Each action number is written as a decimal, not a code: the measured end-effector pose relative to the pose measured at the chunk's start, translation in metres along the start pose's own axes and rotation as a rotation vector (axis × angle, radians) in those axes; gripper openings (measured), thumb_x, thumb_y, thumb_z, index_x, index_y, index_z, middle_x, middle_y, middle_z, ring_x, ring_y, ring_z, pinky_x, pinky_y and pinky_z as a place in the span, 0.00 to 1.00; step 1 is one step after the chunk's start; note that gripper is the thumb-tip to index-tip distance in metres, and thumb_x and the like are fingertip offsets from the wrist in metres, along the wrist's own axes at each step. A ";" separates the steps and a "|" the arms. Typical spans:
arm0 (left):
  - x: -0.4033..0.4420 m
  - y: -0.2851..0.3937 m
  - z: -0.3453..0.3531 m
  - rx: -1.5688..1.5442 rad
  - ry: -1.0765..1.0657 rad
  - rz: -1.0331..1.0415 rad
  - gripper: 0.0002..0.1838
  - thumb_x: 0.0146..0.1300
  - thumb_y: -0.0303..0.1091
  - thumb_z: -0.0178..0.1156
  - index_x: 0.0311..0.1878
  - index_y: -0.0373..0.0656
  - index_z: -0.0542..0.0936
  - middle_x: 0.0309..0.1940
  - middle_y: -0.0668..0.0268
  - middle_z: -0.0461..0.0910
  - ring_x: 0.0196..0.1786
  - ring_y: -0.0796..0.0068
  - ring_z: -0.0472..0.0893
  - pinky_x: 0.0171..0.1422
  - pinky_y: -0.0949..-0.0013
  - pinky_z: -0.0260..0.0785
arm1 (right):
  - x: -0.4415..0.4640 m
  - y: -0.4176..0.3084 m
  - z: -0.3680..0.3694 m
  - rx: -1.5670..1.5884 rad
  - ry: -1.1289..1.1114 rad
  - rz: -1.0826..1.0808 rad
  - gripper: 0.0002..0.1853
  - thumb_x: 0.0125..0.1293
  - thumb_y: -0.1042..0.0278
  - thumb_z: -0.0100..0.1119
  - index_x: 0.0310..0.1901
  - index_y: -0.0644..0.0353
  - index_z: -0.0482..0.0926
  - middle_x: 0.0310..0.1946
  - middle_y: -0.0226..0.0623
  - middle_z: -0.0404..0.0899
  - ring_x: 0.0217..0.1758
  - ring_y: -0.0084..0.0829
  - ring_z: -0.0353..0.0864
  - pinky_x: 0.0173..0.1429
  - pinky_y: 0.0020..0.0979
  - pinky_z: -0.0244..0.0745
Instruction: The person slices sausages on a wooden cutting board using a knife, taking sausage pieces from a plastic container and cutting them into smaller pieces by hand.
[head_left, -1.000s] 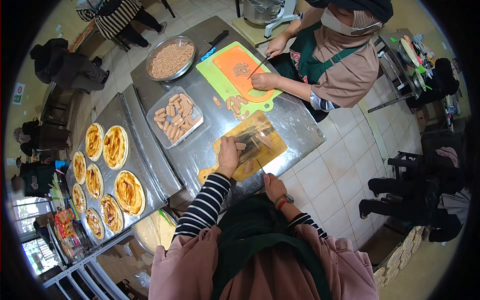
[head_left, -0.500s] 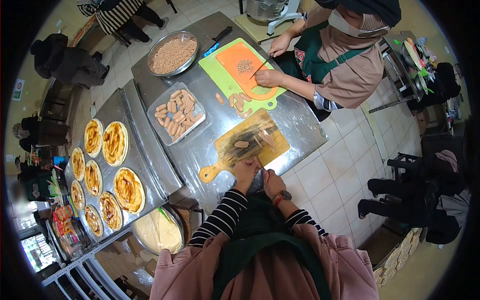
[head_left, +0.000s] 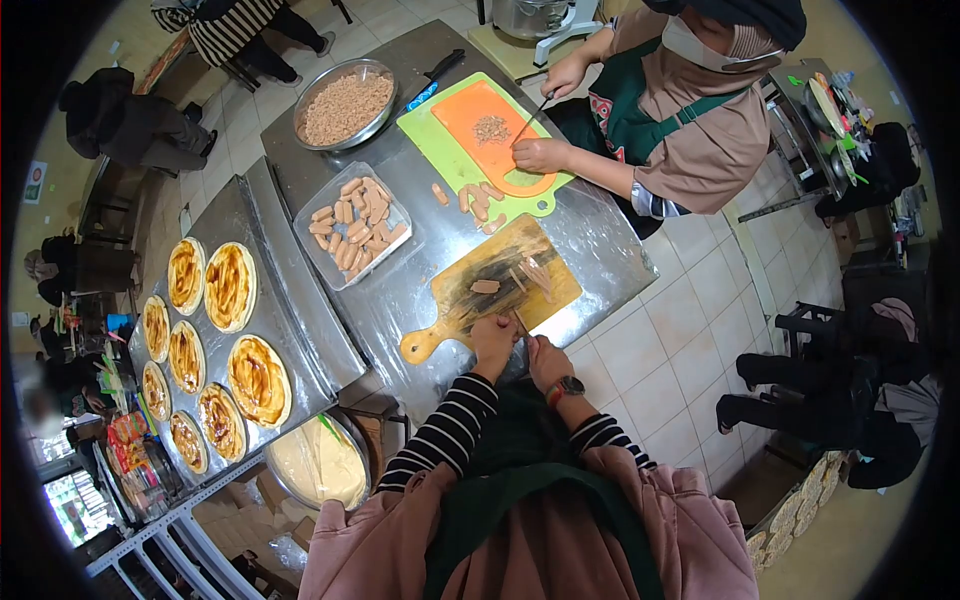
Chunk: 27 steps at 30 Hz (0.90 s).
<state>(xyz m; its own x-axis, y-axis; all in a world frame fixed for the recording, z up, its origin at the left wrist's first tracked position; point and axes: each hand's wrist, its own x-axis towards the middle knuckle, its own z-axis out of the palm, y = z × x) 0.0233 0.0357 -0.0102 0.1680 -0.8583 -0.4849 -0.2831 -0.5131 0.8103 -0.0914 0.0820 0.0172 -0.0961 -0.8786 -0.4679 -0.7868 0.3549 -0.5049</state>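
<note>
A wooden cutting board (head_left: pixel 455 315) with a dark-stained middle lies at the table's near edge. On it are a short sausage piece (head_left: pixel 485 287) and several thin sausage strips (head_left: pixel 536 274). My left hand (head_left: pixel 493 342) rests at the board's near edge with its fingers curled together; what they hold is hidden. Just right of it, my right hand (head_left: pixel 546 362) is closed around the handle of a knife (head_left: pixel 520 322), whose blade points away from me over the board, close to my left fingertips.
A plastic tub of sausages (head_left: pixel 412 232) stands beyond the board, near a steel bowl of minced filling (head_left: pixel 384 130). Across the table, a co-worker (head_left: pixel 690 120) cuts on an orange board (head_left: pixel 470 125) over a green one (head_left: pixel 425 125). Sauced dough rounds (head_left: pixel 259 380) lie at left.
Both my hands stay at the board's near edge, with only slight shifts of the fingers and knife. The co-worker's knife hand has moved slightly.
</note>
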 end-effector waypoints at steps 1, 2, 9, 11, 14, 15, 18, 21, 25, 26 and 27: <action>-0.001 0.001 0.000 0.002 -0.002 -0.003 0.08 0.48 0.31 0.60 0.21 0.36 0.79 0.12 0.62 0.76 0.16 0.74 0.77 0.24 0.73 0.69 | 0.002 0.002 0.002 0.001 -0.002 0.003 0.21 0.67 0.51 0.32 0.39 0.60 0.71 0.27 0.54 0.76 0.32 0.54 0.76 0.36 0.49 0.70; -0.003 0.002 -0.001 0.028 0.009 0.000 0.08 0.47 0.31 0.60 0.21 0.36 0.79 0.12 0.62 0.77 0.16 0.73 0.77 0.24 0.73 0.69 | 0.002 0.004 0.005 -0.019 0.002 -0.007 0.21 0.67 0.51 0.33 0.39 0.60 0.71 0.27 0.54 0.76 0.32 0.54 0.76 0.36 0.48 0.71; 0.001 -0.006 0.003 0.032 0.010 0.018 0.06 0.51 0.28 0.59 0.25 0.33 0.77 0.18 0.62 0.78 0.20 0.77 0.78 0.24 0.76 0.70 | -0.010 -0.001 -0.017 -0.160 -0.028 0.049 0.20 0.66 0.51 0.36 0.37 0.61 0.69 0.28 0.51 0.77 0.34 0.51 0.77 0.38 0.48 0.70; 0.002 -0.012 0.006 0.025 0.020 0.016 0.07 0.51 0.28 0.59 0.25 0.33 0.77 0.18 0.62 0.78 0.20 0.77 0.78 0.24 0.76 0.70 | -0.005 -0.001 -0.019 -0.138 -0.032 0.037 0.20 0.66 0.51 0.36 0.37 0.61 0.69 0.28 0.51 0.77 0.34 0.51 0.77 0.38 0.48 0.70; 0.003 -0.014 0.007 0.018 0.039 0.025 0.07 0.52 0.28 0.59 0.26 0.32 0.77 0.18 0.62 0.78 0.20 0.77 0.78 0.23 0.76 0.70 | -0.006 -0.006 -0.020 -0.101 -0.023 0.013 0.20 0.66 0.51 0.35 0.37 0.60 0.69 0.27 0.52 0.77 0.33 0.52 0.77 0.38 0.49 0.70; 0.002 -0.013 0.007 0.013 0.046 0.025 0.07 0.52 0.28 0.59 0.26 0.32 0.77 0.18 0.62 0.78 0.20 0.76 0.78 0.23 0.76 0.70 | -0.007 -0.007 -0.020 -0.093 -0.020 0.004 0.20 0.67 0.51 0.35 0.37 0.60 0.69 0.27 0.52 0.77 0.33 0.52 0.77 0.37 0.49 0.70; 0.001 -0.013 0.007 0.016 0.050 0.014 0.07 0.52 0.28 0.60 0.25 0.32 0.78 0.18 0.61 0.78 0.19 0.76 0.78 0.23 0.76 0.70 | -0.011 -0.009 -0.018 -0.069 -0.030 0.032 0.20 0.67 0.51 0.34 0.38 0.60 0.69 0.27 0.52 0.77 0.34 0.52 0.76 0.37 0.50 0.70; -0.001 -0.009 0.006 0.067 0.112 0.068 0.11 0.49 0.35 0.61 0.22 0.37 0.80 0.15 0.59 0.77 0.19 0.66 0.78 0.27 0.68 0.68 | -0.011 -0.009 -0.018 -0.051 -0.041 0.024 0.20 0.67 0.51 0.34 0.39 0.60 0.70 0.28 0.52 0.77 0.34 0.53 0.76 0.37 0.50 0.70; -0.006 0.001 0.003 0.123 0.128 0.064 0.10 0.49 0.35 0.61 0.22 0.37 0.80 0.15 0.58 0.77 0.20 0.64 0.78 0.28 0.67 0.68 | -0.010 -0.009 -0.017 -0.057 -0.040 0.017 0.20 0.67 0.51 0.34 0.39 0.60 0.70 0.29 0.52 0.77 0.34 0.53 0.76 0.37 0.50 0.70; -0.007 0.002 0.002 0.109 0.121 0.067 0.10 0.49 0.35 0.60 0.22 0.37 0.79 0.15 0.59 0.77 0.20 0.65 0.78 0.28 0.67 0.68 | -0.009 -0.010 -0.017 -0.056 -0.047 0.015 0.20 0.67 0.51 0.34 0.39 0.60 0.70 0.29 0.52 0.77 0.34 0.53 0.76 0.38 0.50 0.70; -0.007 0.004 0.002 0.095 0.114 0.069 0.10 0.49 0.35 0.60 0.21 0.37 0.79 0.15 0.59 0.77 0.19 0.66 0.78 0.28 0.68 0.68 | -0.008 -0.010 -0.017 -0.055 -0.054 0.014 0.20 0.67 0.51 0.34 0.38 0.60 0.70 0.29 0.52 0.77 0.35 0.53 0.76 0.38 0.49 0.70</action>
<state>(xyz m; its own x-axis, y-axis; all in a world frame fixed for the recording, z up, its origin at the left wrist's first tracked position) 0.0195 0.0402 -0.0043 0.2497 -0.8888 -0.3842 -0.3851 -0.4553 0.8027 -0.0934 0.0804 0.0387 -0.0754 -0.8547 -0.5137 -0.8178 0.3477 -0.4585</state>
